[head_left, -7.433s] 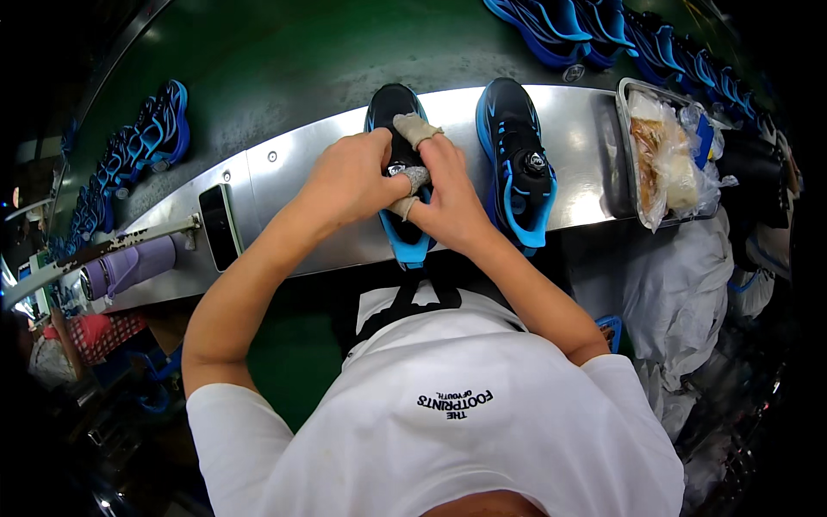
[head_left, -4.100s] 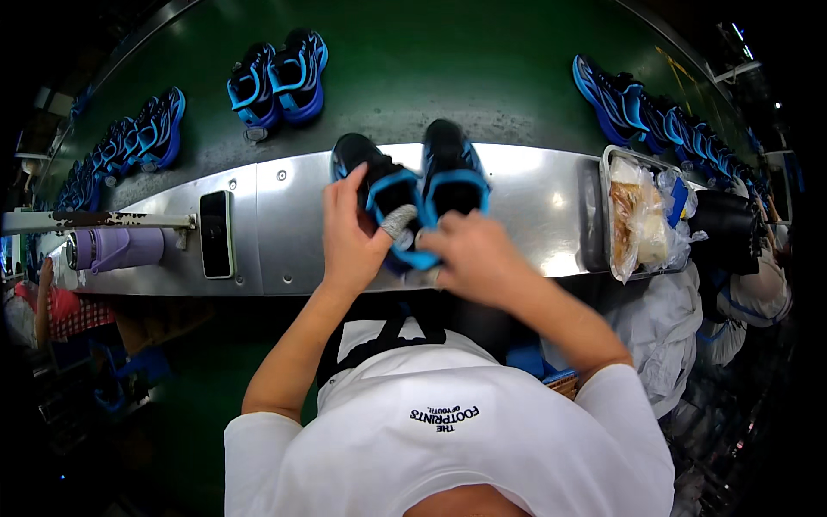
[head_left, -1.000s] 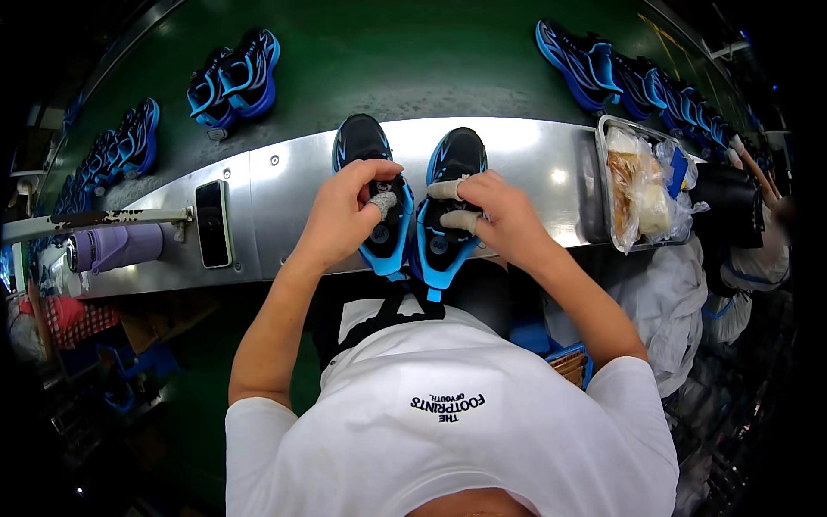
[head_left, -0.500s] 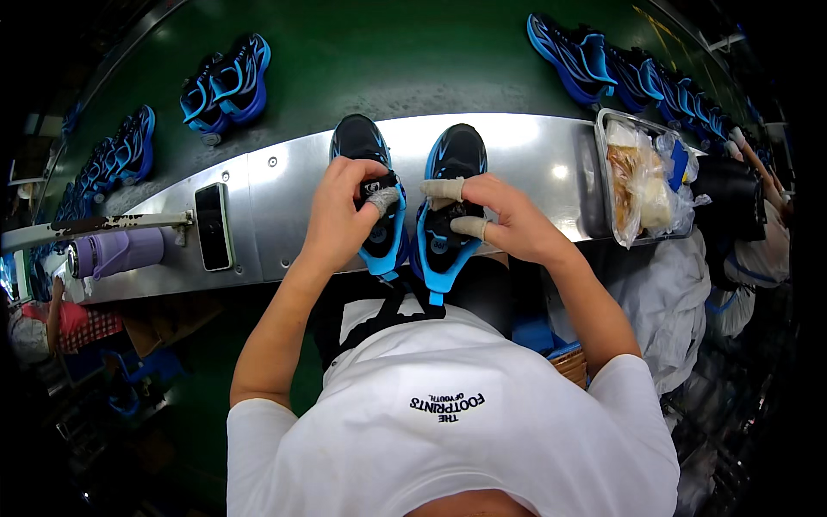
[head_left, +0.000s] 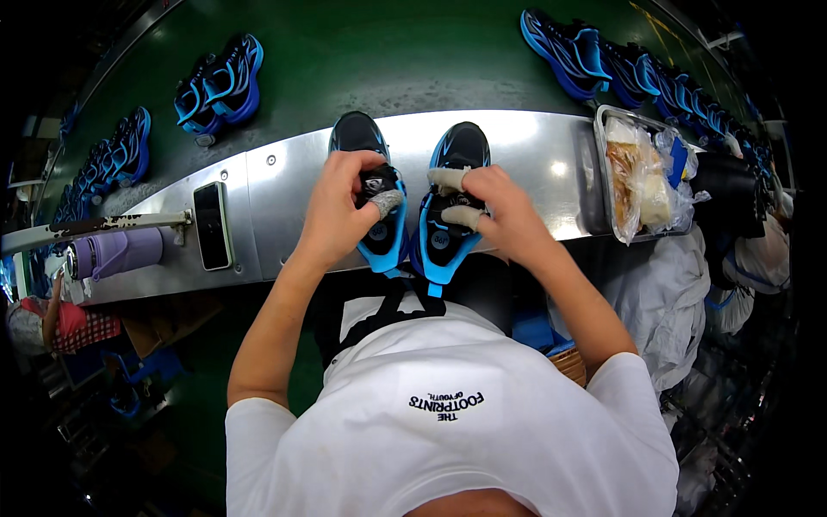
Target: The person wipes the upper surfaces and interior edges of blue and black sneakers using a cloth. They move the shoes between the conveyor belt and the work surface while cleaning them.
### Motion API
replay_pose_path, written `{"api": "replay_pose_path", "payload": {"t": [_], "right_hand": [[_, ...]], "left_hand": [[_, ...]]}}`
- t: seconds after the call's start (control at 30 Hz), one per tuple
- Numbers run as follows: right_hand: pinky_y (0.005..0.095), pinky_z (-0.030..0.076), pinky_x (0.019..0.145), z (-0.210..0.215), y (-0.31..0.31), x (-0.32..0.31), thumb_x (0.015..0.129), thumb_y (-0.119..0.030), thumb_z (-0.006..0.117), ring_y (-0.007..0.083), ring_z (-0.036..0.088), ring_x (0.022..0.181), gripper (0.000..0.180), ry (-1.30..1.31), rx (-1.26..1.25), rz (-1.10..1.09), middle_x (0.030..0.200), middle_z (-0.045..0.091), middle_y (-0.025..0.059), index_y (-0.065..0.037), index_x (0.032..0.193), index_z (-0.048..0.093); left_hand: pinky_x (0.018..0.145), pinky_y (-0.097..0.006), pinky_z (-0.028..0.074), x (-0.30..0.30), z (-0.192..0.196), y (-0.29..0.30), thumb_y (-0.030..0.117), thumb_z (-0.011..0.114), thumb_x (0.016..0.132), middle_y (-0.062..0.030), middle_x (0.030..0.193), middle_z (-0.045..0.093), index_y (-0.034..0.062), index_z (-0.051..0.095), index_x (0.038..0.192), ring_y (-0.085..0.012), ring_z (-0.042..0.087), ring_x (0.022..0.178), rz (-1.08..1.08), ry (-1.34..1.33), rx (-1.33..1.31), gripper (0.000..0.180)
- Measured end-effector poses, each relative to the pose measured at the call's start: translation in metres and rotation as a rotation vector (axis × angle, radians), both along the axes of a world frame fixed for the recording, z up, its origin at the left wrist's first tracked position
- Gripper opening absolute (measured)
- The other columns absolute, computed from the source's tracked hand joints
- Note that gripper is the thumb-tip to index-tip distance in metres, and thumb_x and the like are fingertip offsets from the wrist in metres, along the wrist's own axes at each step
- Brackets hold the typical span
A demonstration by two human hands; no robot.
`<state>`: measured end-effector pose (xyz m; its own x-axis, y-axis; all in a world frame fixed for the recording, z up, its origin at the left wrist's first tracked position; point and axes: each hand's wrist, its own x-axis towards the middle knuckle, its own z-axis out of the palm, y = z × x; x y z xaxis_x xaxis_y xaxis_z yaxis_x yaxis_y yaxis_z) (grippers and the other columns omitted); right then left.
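Observation:
Two black and blue sneakers stand side by side on a metal ledge in front of me, toes pointing away. My left hand (head_left: 338,205) is closed on the tongue of the left sneaker (head_left: 357,134), its thumb wrapped in grey tape. On the right sneaker (head_left: 460,143), my right hand (head_left: 510,210) pinches the tongue between thumb and finger, both covered with pale finger cots. Round stickers show on the insoles inside both shoes. The fingertips of my left hand are partly hidden behind the tongue.
The metal ledge (head_left: 297,228) borders a green conveyor belt (head_left: 370,60). A pair of sneakers (head_left: 222,84) and further rows ride on the belt. A phone (head_left: 212,226) and purple bottle (head_left: 125,252) are left; a tray (head_left: 600,164) of bagged items is right.
The shoes on the belt have shifted slightly left. My right hand has moved a little up and curled in on the right tongue; the left tongue is tilted differently under my left fingers.

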<state>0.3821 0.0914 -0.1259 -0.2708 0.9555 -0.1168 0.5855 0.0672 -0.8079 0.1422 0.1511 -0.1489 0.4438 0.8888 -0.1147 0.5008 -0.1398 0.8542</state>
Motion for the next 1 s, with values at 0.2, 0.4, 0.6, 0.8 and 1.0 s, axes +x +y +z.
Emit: {"api": "replay_pose_path", "payload": {"t": [0.2, 0.4, 0.6, 0.8, 1.0], "right_hand": [[0.0346, 0.044, 0.090, -0.005, -0.004, 0.001, 0.079, -0.013, 0.073, 0.0233, 0.055, 0.097, 0.050, 0.059, -0.031, 0.001, 0.104, 0.068, 0.0042, -0.014, 0.128, 0.062], [0.0344, 0.044, 0.088, -0.004, -0.004, 0.002, 0.080, -0.013, 0.072, 0.0251, 0.053, 0.093, 0.044, 0.171, -0.065, -0.081, 0.098, 0.065, 0.0061, -0.013, 0.123, 0.064], [0.0338, 0.043, 0.086, -0.009, -0.010, -0.003, 0.080, -0.013, 0.073, 0.0246, 0.052, 0.092, 0.048, -0.071, 0.119, -0.066, 0.096, 0.062, 0.0061, -0.015, 0.127, 0.063], [0.0340, 0.044, 0.085, -0.003, -0.007, 0.003, 0.080, -0.016, 0.074, 0.0260, 0.052, 0.091, 0.042, 0.297, -0.114, -0.045, 0.095, 0.061, 0.0066, -0.012, 0.120, 0.066], [0.0348, 0.044, 0.084, -0.010, -0.012, 0.000, 0.079, -0.019, 0.075, 0.0259, 0.053, 0.090, 0.048, -0.073, 0.138, -0.114, 0.096, 0.062, 0.0064, -0.012, 0.125, 0.063]], "left_hand": [[0.076, -0.022, 0.041, -0.005, -0.008, 0.007, -0.004, 0.062, 0.078, -0.0019, 0.100, 0.060, 0.0033, 0.059, 0.120, -0.0086, 0.045, 0.080, -0.025, -0.258, -0.327, 0.043], [0.073, -0.022, 0.039, -0.003, -0.012, -0.002, -0.003, 0.060, 0.080, 0.0002, 0.097, 0.059, 0.0044, 0.061, 0.119, -0.0086, 0.042, 0.077, 0.027, -0.024, 0.029, 0.040], [0.073, -0.021, 0.040, -0.008, -0.019, 0.003, -0.006, 0.059, 0.078, -0.0001, 0.101, 0.061, 0.0036, 0.061, 0.118, -0.0079, 0.042, 0.075, -0.001, -0.243, -0.256, 0.041], [0.074, -0.023, 0.042, -0.005, -0.015, 0.002, -0.006, 0.062, 0.077, -0.0003, 0.100, 0.060, 0.0026, 0.063, 0.113, -0.0092, 0.045, 0.077, 0.025, -0.119, -0.128, 0.036], [0.072, -0.025, 0.043, 0.010, 0.008, -0.014, 0.001, 0.068, 0.079, -0.0041, 0.094, 0.061, 0.0017, 0.064, 0.104, -0.0105, 0.049, 0.075, 0.067, 0.080, 0.344, 0.025]]}}
